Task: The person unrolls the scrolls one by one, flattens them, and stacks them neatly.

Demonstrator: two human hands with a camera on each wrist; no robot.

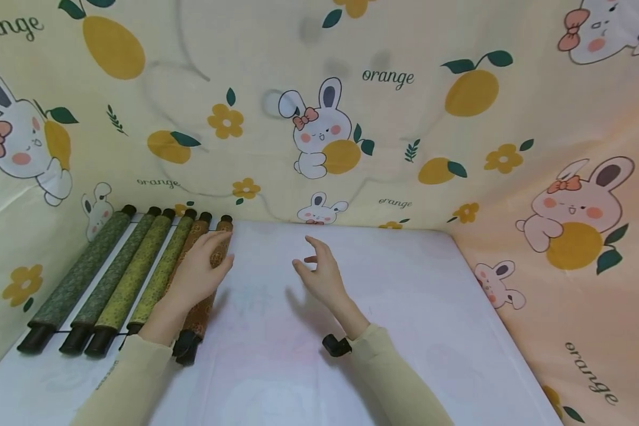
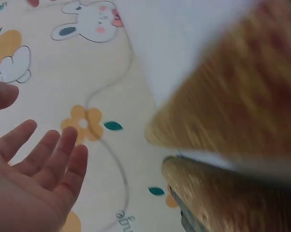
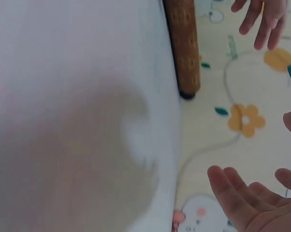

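Observation:
Rolled scrolls with black end knobs lie side by side on the left. Two are brown, the outermost brown scroll [image 1: 197, 322] and another brown scroll [image 1: 191, 236] beside it. My left hand [image 1: 198, 269] hovers over these two with fingers extended, thumb pointing right, and overlaps them in the head view. The left wrist view shows the hand [image 2: 36, 179] with loosely spread fingers and nothing in them, near two blurred brownish rolls [image 2: 242, 87]. My right hand [image 1: 323, 277] is over the white surface, fingers apart and empty; the right wrist view shows its fingers [image 3: 230, 195] relaxed.
Left of the brown pair lie yellow-green scrolls [image 1: 130, 278] and dark green scrolls [image 1: 80, 272], roughly parallel. They lie on a white tabletop [image 1: 404, 296]. A cloth [image 1: 234, 53] printed with rabbits and oranges rises behind and along both sides.

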